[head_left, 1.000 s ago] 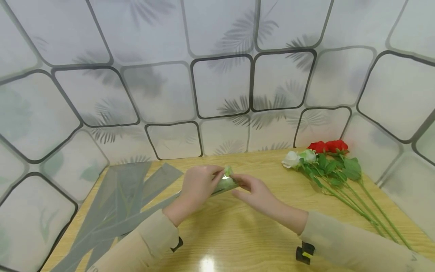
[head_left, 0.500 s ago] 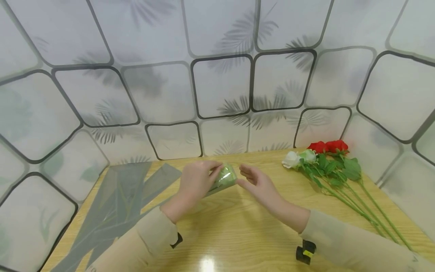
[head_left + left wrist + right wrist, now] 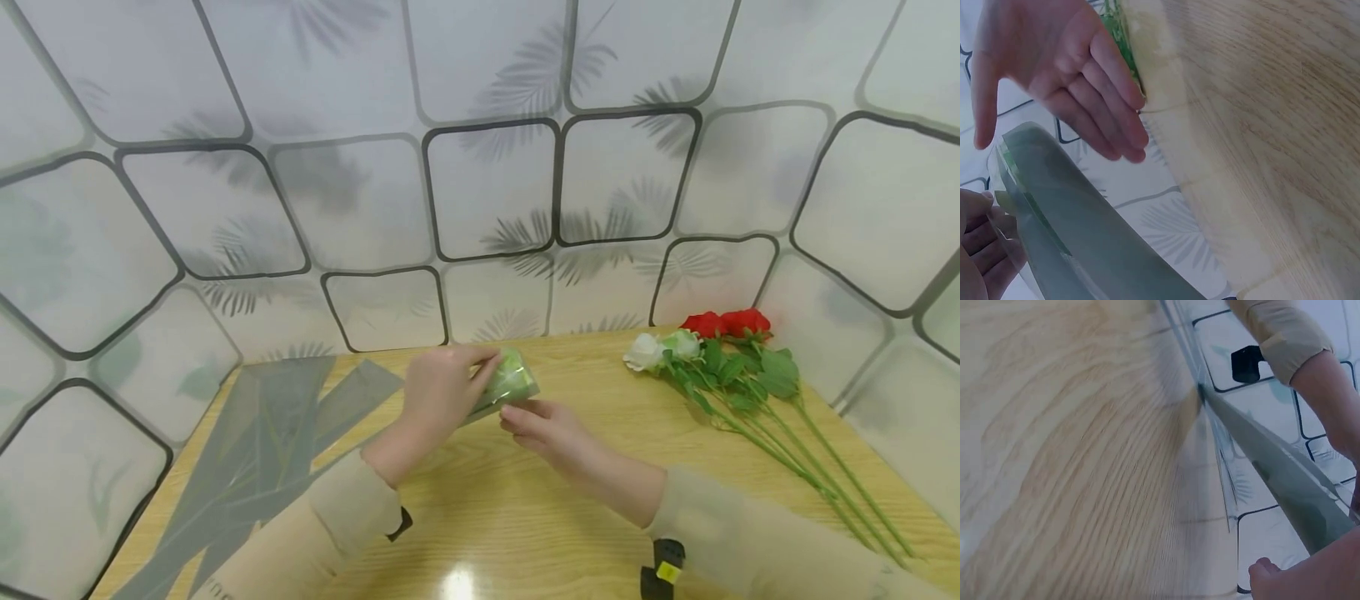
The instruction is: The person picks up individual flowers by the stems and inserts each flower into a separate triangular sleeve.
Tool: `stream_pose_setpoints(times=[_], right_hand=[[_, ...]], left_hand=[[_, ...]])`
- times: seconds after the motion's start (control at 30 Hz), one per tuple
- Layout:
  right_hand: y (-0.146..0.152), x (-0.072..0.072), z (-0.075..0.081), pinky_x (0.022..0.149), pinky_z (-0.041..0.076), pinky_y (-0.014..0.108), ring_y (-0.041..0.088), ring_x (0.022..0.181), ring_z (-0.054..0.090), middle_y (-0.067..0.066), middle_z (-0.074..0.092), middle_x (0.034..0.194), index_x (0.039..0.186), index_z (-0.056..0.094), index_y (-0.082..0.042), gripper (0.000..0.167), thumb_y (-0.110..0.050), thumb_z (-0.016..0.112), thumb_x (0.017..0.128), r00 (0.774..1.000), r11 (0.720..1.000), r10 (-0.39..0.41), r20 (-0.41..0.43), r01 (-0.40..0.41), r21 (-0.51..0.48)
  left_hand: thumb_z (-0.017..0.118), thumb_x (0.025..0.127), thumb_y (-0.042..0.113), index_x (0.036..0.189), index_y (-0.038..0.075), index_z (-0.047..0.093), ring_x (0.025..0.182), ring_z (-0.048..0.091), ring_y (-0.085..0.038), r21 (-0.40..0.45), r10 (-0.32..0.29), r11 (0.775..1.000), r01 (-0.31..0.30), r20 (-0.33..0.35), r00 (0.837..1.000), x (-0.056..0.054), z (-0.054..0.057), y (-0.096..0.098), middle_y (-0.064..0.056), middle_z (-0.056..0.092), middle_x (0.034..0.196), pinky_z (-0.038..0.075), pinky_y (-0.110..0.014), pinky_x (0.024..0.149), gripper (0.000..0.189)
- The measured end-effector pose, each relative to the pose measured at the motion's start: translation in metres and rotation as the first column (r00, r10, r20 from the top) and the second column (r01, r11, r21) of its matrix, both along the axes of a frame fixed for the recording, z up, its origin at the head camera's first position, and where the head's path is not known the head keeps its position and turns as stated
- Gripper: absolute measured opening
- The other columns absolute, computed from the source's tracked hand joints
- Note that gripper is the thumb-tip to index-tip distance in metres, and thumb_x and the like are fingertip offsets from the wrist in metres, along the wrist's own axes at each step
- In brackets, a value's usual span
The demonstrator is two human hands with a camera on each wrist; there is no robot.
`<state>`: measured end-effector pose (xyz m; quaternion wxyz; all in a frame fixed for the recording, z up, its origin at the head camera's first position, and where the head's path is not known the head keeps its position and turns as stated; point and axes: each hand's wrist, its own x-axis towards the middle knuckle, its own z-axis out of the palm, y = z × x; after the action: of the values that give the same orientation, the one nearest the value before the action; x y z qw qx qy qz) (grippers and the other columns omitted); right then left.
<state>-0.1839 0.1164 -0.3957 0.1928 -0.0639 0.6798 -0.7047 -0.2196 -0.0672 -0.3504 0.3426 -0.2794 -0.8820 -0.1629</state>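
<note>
My left hand pinches the top edge of a flower sleeve, a long translucent grey-green wrapper whose narrow end trails down to the left under my forearm. Pale green petals of a flower show through its clear front at the wide end. Close by the lower corner of that end is my right hand. Its fingers look extended and apart from the wrapper in the left wrist view. In the right wrist view the wrapper slants over the table edge, above the right hand's fingertips.
Several grey flower sleeves overlap on the left of the wooden table. On the right lie loose roses: red ones, a white one and a pale green one, with long stems. Patterned fabric walls enclose the table.
The right hand lets go of the wrapper's end, moves off to the right, then comes back below its corner. The left hand keeps its pinch, and more of the green flower end shows.
</note>
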Motion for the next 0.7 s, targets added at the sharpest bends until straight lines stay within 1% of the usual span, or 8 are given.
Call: stream_pose_setpoints(times=[0.13, 0.27, 0.43, 0.53, 0.6, 0.63, 0.67, 0.7], right_hand=[[-0.006, 0.001, 0.001, 0.131, 0.028, 0.053, 0.046, 0.155, 0.038, 0.032, 0.035, 0.166, 0.162, 0.022, 0.012, 0.074, -0.025, 0.057, 0.108, 0.998, 0.993, 0.046, 0.036, -0.042, -0.108], [-0.006, 0.000, -0.001, 0.132, 0.028, 0.052, 0.040, 0.154, 0.042, 0.026, 0.037, 0.167, 0.165, 0.019, 0.004, 0.071, -0.023, 0.055, 0.110, 0.996, 0.986, 0.073, 0.053, -0.064, -0.152], [-0.007, 0.001, -0.003, 0.129, 0.036, 0.052, 0.037, 0.148, 0.051, 0.025, 0.047, 0.161, 0.163, 0.025, 0.003, 0.065, -0.017, 0.056, 0.109, 0.997, 0.987, 0.037, 0.068, -0.026, -0.157], [-0.005, 0.001, -0.005, 0.124, 0.044, 0.047, 0.031, 0.137, 0.063, 0.022, 0.057, 0.151, 0.160, 0.029, 0.005, 0.062, -0.014, 0.057, 0.108, 0.996, 0.986, 0.022, 0.082, -0.008, -0.169], [-0.003, 0.001, -0.007, 0.119, 0.051, 0.041, 0.022, 0.126, 0.069, 0.016, 0.065, 0.142, 0.158, 0.032, 0.007, 0.060, -0.013, 0.058, 0.108, 0.995, 0.983, 0.005, 0.097, 0.013, -0.181], [-0.002, 0.001, -0.008, 0.116, 0.053, 0.038, 0.018, 0.121, 0.070, 0.013, 0.068, 0.137, 0.157, 0.034, 0.008, 0.059, -0.012, 0.058, 0.107, 0.995, 0.983, -0.003, 0.102, 0.022, -0.182], [-0.002, 0.001, -0.009, 0.113, 0.055, 0.036, 0.015, 0.116, 0.071, 0.010, 0.070, 0.133, 0.156, 0.035, 0.009, 0.058, -0.012, 0.059, 0.107, 0.994, 0.982, -0.014, 0.108, 0.035, -0.187], [-0.001, 0.001, -0.009, 0.111, 0.057, 0.034, 0.014, 0.114, 0.072, 0.008, 0.072, 0.129, 0.156, 0.035, 0.010, 0.058, -0.011, 0.059, 0.107, 0.994, 0.981, -0.020, 0.112, 0.041, -0.191]], left_hand=[[0.080, 0.096, 0.026, 0.099, 0.015, 0.086, 0.066, 0.077, -0.016, -0.009, -0.023, 1.000, 0.023, 0.006, 1.000, 0.001, -0.001, 0.003, -0.002, 0.084, 0.090, 0.056, -0.028, 0.052, 0.013], [0.080, 0.097, 0.027, 0.101, 0.015, 0.086, 0.063, 0.074, -0.013, -0.020, -0.048, 0.999, 0.049, 0.067, 0.997, 0.005, -0.003, 0.004, -0.002, 0.084, 0.091, 0.054, -0.025, 0.050, 0.014], [0.079, 0.097, 0.028, 0.105, 0.014, 0.085, 0.073, 0.079, -0.016, -0.024, -0.047, 0.998, 0.050, 0.112, 0.993, 0.009, -0.005, 0.002, -0.002, 0.084, 0.098, 0.059, -0.029, 0.056, 0.017], [0.076, 0.100, 0.029, 0.110, 0.013, 0.084, 0.079, 0.080, -0.020, -0.016, -0.028, 0.999, 0.031, 0.156, 0.987, 0.010, -0.007, -0.003, -0.004, 0.084, 0.103, 0.062, -0.033, 0.061, 0.021], [0.073, 0.102, 0.031, 0.115, 0.012, 0.082, 0.085, 0.081, -0.024, -0.008, -0.007, 1.000, 0.009, 0.219, 0.976, 0.010, -0.007, -0.008, -0.006, 0.083, 0.108, 0.065, -0.036, 0.066, 0.025], [0.071, 0.103, 0.033, 0.118, 0.011, 0.081, 0.090, 0.081, -0.026, -0.005, 0.007, 1.000, -0.006, 0.261, 0.965, 0.010, -0.008, -0.011, -0.007, 0.083, 0.113, 0.066, -0.038, 0.070, 0.028], [0.069, 0.105, 0.035, 0.121, 0.010, 0.080, 0.096, 0.081, -0.028, -0.003, 0.020, 1.000, -0.021, 0.306, 0.952, 0.009, -0.008, -0.014, -0.008, 0.082, 0.117, 0.066, -0.040, 0.075, 0.032], [0.067, 0.106, 0.036, 0.125, 0.008, 0.078, 0.103, 0.080, -0.030, -0.003, 0.034, 0.999, -0.035, 0.356, 0.934, 0.008, -0.009, -0.017, -0.010, 0.080, 0.122, 0.066, -0.043, 0.082, 0.036]])
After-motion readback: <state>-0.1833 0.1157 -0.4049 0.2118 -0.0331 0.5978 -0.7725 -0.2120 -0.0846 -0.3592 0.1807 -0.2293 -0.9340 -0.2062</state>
